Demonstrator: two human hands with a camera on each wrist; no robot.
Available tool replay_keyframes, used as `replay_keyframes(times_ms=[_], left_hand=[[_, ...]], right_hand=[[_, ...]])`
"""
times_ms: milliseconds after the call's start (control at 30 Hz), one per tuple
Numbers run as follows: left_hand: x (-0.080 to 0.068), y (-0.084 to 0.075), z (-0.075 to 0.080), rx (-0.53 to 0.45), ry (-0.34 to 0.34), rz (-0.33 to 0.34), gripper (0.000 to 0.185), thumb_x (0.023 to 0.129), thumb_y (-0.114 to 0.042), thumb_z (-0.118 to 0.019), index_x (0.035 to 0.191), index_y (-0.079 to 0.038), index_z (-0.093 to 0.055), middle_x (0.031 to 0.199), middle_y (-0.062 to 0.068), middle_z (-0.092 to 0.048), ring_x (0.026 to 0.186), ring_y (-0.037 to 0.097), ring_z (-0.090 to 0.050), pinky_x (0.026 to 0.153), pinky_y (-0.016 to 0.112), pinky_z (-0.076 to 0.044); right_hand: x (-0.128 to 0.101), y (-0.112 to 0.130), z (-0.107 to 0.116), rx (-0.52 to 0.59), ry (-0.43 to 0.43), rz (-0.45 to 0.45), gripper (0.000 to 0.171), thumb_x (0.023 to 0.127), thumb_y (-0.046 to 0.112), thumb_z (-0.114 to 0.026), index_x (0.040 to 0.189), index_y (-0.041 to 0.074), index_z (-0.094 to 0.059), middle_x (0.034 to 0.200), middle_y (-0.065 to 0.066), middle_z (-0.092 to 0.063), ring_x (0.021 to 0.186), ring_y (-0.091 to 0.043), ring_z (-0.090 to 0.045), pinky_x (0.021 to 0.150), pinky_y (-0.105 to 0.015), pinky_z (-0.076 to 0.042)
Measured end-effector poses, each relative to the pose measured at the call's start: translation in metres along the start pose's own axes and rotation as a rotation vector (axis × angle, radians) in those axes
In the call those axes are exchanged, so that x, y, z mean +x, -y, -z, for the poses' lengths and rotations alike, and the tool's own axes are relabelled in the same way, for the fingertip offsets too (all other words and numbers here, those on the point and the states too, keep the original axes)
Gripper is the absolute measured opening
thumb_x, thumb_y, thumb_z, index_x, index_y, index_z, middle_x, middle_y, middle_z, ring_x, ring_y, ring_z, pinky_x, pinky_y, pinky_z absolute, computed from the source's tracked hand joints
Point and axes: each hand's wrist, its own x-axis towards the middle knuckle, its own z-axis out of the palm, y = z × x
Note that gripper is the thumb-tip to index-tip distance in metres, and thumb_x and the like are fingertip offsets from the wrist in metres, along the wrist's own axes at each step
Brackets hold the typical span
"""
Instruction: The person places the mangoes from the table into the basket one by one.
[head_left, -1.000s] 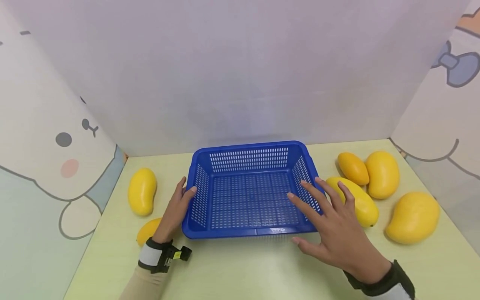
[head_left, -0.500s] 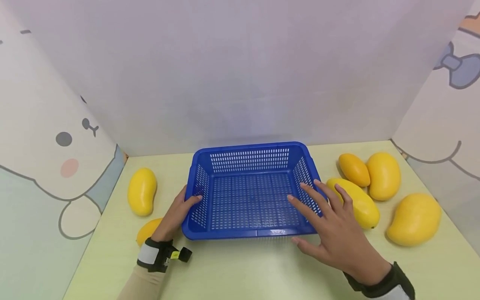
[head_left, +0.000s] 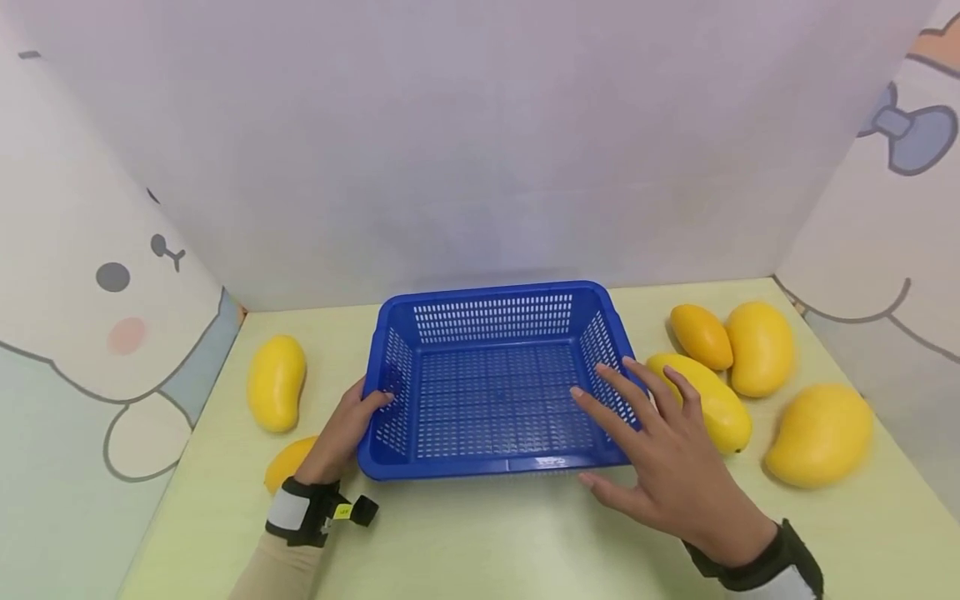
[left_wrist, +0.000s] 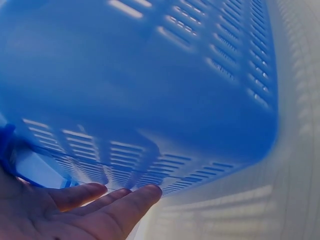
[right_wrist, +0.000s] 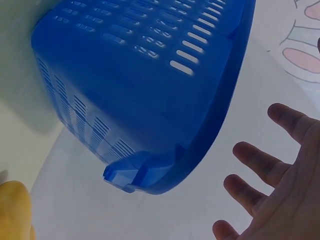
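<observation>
A blue plastic basket (head_left: 495,400) with slotted walls stands mid-table in the head view, nothing inside it. My left hand (head_left: 343,433) grips its left rim, the thumb over the edge and inside the wall. From the left wrist view, the fingers (left_wrist: 125,210) of that hand lie along the outside of the slotted wall (left_wrist: 135,85). Over the basket's near right corner hovers my right hand (head_left: 667,462), fingers spread and holding nothing. The right wrist view shows those spread fingers (right_wrist: 262,162) apart from the basket's rim (right_wrist: 220,135).
Several yellow mangoes lie on the pale table (head_left: 480,542). One mango (head_left: 277,383) is at the left, with another (head_left: 288,462) partly behind the left wrist. A long mango (head_left: 708,404) sits beside the right hand. A grey-white wall (head_left: 480,167) rises behind the basket.
My left thumb has come down over the basket's left rim to its inner side. The right hand stays spread in nearly the same place. The head view has shifted slightly.
</observation>
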Motion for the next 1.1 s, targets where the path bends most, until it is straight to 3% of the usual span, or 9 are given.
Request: replay_keyframes(times_ms=[200, 567, 1100], left_hand=[[0.0, -0.002, 0.0, -0.005, 0.011, 0.006, 0.063, 0.102, -0.019, -0.041, 0.159, -0.005, -0.021, 0.144, 0.027, -0.048, 0.116, 0.038, -0.057, 0.095, 0.047, -0.053], [-0.003, -0.001, 0.001, 0.009, -0.005, 0.024, 0.063, 0.102, -0.021, -0.041, 0.161, -0.008, -0.02, 0.145, 0.025, -0.048, 0.117, 0.037, -0.056, 0.098, 0.049, -0.051], [-0.001, 0.001, -0.002, -0.05, -0.009, 0.009, 0.063, 0.102, -0.02, -0.04, 0.16, -0.008, -0.02, 0.146, 0.027, -0.047, 0.117, 0.04, -0.056, 0.097, 0.05, -0.052]], right_hand=[[0.0, -0.006, 0.007, -0.049, -0.008, -0.034, 0.079, 0.092, 0.076, -0.035, 0.151, 0.025, -0.048, 0.157, -0.015, -0.037, 0.145, -0.043, -0.024, 0.113, -0.066, -0.013], [-0.001, -0.031, 0.026, -0.094, -0.142, -0.072, 0.081, 0.092, 0.075, -0.036, 0.147, 0.018, -0.052, 0.151, -0.021, -0.043, 0.14, -0.046, -0.03, 0.105, -0.071, -0.019], [-0.007, -0.057, 0.034, -0.145, -0.205, -0.127, 0.078, 0.094, 0.072, -0.037, 0.149, 0.018, -0.051, 0.145, -0.025, -0.046, 0.136, -0.051, -0.034, 0.1, -0.074, -0.022]])
